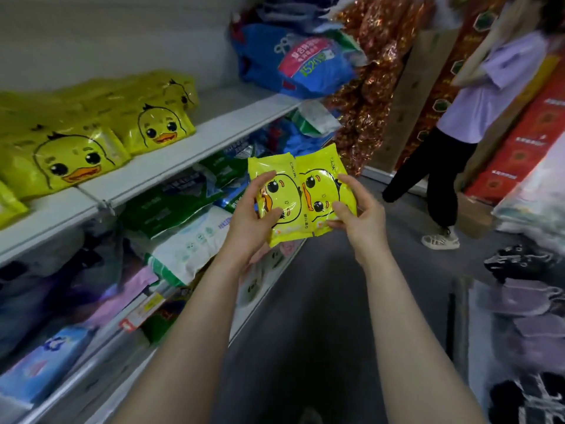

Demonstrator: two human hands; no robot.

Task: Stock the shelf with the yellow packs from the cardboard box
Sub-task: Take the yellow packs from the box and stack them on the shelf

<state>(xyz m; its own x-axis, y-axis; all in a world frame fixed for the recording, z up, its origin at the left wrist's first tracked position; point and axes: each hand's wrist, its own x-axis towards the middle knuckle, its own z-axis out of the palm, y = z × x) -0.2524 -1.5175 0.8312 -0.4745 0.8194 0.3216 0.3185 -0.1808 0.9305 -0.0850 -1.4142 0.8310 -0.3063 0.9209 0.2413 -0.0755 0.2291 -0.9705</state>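
Yellow packs (305, 194) partly behind fingers (263, 179)

2 hands: left hand (247, 221), right hand (357, 218). 2 held yellow packs (284, 166), side by side, in front of shelf board (189, 148). On shelf board: 3 shelved yellow packs (73, 160) with duck faces countable, plus 1 pack edge (9, 206) at its near end; rest of pile uncountable. 1 blue bag (275, 56) at shelf board's far end. 1 bystander (477, 96) beyond shelf board.

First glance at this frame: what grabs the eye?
Two small yellow duck packs, side by side at centre: left pack in the left hand, right pack in the right hand. Bigger duck packs lie on the white shelf, upper left. A person in lilac stands upper right.
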